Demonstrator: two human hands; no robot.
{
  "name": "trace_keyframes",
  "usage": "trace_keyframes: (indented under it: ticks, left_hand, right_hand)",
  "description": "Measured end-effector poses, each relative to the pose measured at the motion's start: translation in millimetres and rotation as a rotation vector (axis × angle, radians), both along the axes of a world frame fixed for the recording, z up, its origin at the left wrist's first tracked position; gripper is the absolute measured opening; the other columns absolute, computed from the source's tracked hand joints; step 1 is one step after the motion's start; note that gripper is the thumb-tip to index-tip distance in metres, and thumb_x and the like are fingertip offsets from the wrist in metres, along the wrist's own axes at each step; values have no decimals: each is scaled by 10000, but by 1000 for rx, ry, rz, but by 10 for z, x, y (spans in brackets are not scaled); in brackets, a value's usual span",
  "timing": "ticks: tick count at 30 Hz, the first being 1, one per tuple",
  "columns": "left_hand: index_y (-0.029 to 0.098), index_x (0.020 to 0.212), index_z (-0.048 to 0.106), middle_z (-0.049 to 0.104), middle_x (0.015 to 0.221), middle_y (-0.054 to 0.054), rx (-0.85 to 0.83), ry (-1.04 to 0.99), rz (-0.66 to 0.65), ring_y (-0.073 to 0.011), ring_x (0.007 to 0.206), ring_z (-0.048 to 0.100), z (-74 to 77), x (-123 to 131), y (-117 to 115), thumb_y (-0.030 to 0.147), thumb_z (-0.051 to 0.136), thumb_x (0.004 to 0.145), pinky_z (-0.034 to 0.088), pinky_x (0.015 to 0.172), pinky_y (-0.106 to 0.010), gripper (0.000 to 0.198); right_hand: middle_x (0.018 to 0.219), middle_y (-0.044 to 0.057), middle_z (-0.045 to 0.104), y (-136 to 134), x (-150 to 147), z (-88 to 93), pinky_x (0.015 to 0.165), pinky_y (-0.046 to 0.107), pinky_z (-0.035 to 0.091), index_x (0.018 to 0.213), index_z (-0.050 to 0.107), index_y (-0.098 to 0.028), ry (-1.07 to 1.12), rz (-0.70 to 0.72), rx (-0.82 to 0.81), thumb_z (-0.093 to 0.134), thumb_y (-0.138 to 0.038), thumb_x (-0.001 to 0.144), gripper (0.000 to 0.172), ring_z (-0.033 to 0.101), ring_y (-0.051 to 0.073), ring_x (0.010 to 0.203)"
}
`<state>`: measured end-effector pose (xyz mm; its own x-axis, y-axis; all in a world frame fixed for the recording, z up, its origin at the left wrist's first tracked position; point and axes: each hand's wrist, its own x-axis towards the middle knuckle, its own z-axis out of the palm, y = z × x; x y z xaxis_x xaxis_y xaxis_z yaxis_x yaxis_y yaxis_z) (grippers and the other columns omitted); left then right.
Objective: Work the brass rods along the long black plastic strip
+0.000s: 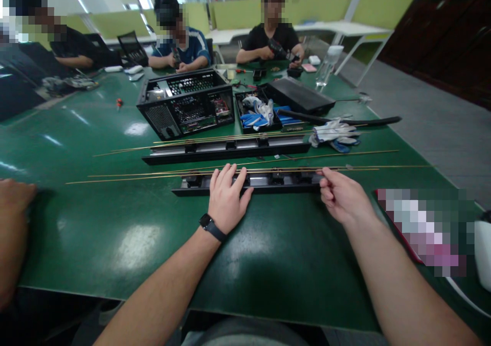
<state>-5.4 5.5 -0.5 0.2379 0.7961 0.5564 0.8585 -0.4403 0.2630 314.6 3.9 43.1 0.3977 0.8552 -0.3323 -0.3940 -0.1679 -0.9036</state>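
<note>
A long black channel (261, 188) with dark blocks inside lies across the green table in front of me. Thin brass-coloured rods (126, 175) run along its far edge and stick out past both ends. My left hand (226, 195), a dark watch on its wrist, rests over the channel's left half with fingers stretched out, their tips at the rods. At the right end my right hand (339, 195) is closed, thumb and forefinger pinching at a thin rod (368, 169). Beyond is a second black channel (226, 154) with more thin rods along it.
Behind stand an open black computer case (187, 108), a black tray of gloves (257, 113) and a flat black box (299, 94). Gloves (335, 132) lie at right, near a bottle (329, 67). Several people sit around; another person's arm (13, 223) rests at left.
</note>
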Motion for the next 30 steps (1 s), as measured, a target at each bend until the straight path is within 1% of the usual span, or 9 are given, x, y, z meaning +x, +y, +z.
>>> trace_keyframes:
  ticks: [3,7,10,13,16,19,21,25,30]
  left_hand:
    - [207,1674,812,773,1765,-239,11,1,-5,-466,1732,683,-5,-7,4,336,772,1184,451,1514,-740,508]
    - [217,1671,813,779,1760,-227,18,-5,-5,-454,1727,689,-13,-8,6,337,770,1189,451,1517,-724,499]
    - [234,1678,808,772,1771,-218,3,-13,-3,-453,1740,674,-17,-5,5,328,776,1184,433,1527,-728,504]
    - [232,1678,805,772,1769,-221,7,-13,-6,-455,1738,675,-21,0,5,325,775,1185,437,1523,-734,503]
    - [238,1670,806,780,1758,-216,23,-10,-5,-449,1727,685,-25,6,4,332,774,1188,448,1517,-733,493]
    - [237,1669,805,782,1756,-215,31,-9,-2,-446,1725,688,-28,11,3,336,770,1190,453,1514,-738,490]
    - [224,1670,804,780,1757,-224,31,-10,-5,-447,1725,689,-27,12,3,336,764,1191,457,1512,-735,493]
    - [235,1671,808,783,1761,-215,23,-9,-4,-444,1725,692,-24,9,7,343,770,1185,462,1509,-735,500]
    - [209,1666,812,785,1754,-232,31,-5,-11,-450,1713,703,-25,3,9,346,760,1193,470,1503,-740,495]
  right_hand:
    - [658,-67,620,5,5,46,301,137,279,996,756,-208,28,-50,-60,913,-260,1121,206,441,56,387]
    - [651,-77,599,20,48,95,309,142,284,1006,752,-207,65,-123,-77,833,-215,1164,177,430,51,388]
    - [645,-75,586,31,79,116,304,150,259,990,743,-197,85,-174,-97,737,-170,1200,212,423,48,384]
    - [649,-74,581,36,88,113,302,154,253,969,733,-195,76,-191,-104,717,-164,1213,246,425,46,380]
    - [660,-74,601,30,70,89,300,155,265,981,734,-207,44,-164,-93,808,-244,1200,234,437,53,380]
    - [674,-64,633,16,29,72,293,156,272,997,746,-210,14,-87,-78,910,-326,1157,257,440,58,379]
    - [677,-56,644,5,-1,72,289,155,272,992,753,-202,4,-55,-80,898,-306,1162,245,429,57,377]
    - [666,-59,628,-5,-23,76,291,143,271,976,757,-195,2,-44,-77,862,-237,1164,219,419,54,381]
    - [669,-69,607,10,67,31,297,145,289,984,752,-211,10,-52,-47,936,-262,1106,227,442,61,395]
